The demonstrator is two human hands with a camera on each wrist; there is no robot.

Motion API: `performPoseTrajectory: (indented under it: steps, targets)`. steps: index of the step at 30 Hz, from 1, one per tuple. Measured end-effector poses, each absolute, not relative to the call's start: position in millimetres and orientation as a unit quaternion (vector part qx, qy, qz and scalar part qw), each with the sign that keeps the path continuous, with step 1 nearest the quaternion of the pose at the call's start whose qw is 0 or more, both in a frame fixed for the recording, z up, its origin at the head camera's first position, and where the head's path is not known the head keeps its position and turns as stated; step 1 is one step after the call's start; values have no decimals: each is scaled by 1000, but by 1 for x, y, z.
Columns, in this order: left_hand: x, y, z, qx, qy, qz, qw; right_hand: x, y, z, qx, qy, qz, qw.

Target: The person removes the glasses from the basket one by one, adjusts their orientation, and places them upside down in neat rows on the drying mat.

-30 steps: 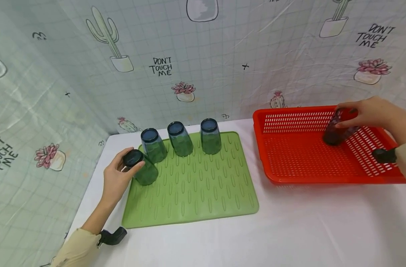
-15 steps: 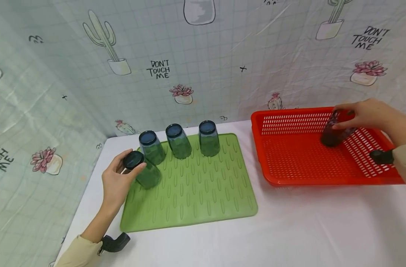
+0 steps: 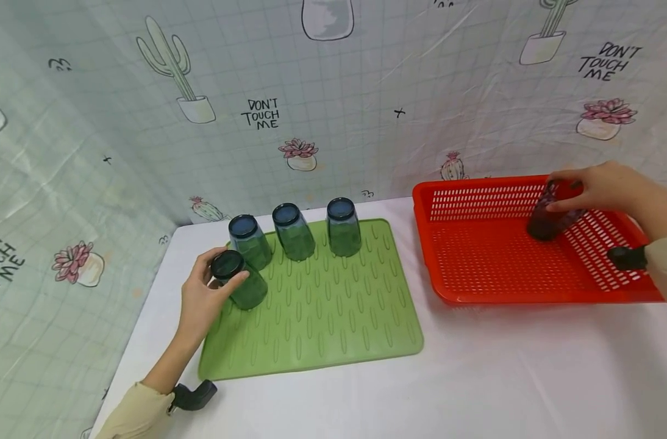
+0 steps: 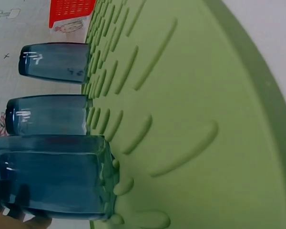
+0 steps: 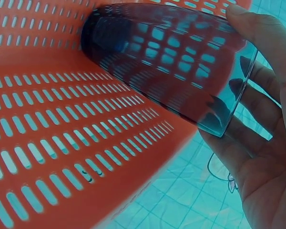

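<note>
My left hand [image 3: 202, 299] grips a blue drinking glass [image 3: 248, 289] near its base. That glass stands upside down at the left edge of a green drying mat [image 3: 333, 311]; in the left wrist view its rim meets the mat's ridges. Three more upturned glasses line the mat's back edge: a left one [image 3: 251, 241], a middle one [image 3: 294, 231] and a right one [image 3: 344, 227]. Over the red plastic basket [image 3: 509, 274], my right hand [image 3: 608, 189] pinches another blue glass [image 5: 167, 57] by its rim. This one is upright, slightly tilted, its base low inside the basket.
A white cloth covers the table [image 3: 492, 372] beneath mat and basket. Behind and to the left hangs a printed curtain [image 3: 333, 91] with cactus drawings. The basket's slotted walls rise around the right-hand glass.
My left hand and its glass have shifted slightly right, and the glass stands a little more upright. The right hand keeps its hold in the basket. The head view has tilted slightly.
</note>
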State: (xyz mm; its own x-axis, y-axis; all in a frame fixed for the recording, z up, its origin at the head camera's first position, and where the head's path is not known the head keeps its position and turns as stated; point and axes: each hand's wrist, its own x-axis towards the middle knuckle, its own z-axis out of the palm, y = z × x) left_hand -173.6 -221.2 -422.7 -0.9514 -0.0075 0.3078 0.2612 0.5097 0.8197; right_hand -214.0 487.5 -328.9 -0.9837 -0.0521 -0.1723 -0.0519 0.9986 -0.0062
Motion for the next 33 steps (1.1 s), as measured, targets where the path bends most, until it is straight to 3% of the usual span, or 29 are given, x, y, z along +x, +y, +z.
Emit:
performPoseTrajectory:
  steps: [16, 28, 33]
  targets:
    - [-168, -226, -413, -126, -867, -469, 113, -211, 489, -326, -46, 993, -21, 103]
    - [-156, -222, -407, -167, -864, -411, 236, -213, 491, -325, -60, 993, -34, 96]
    - [-152, -218, -403, -222, -844, -389, 294, -213, 489, -326, -67, 994, -30, 86]
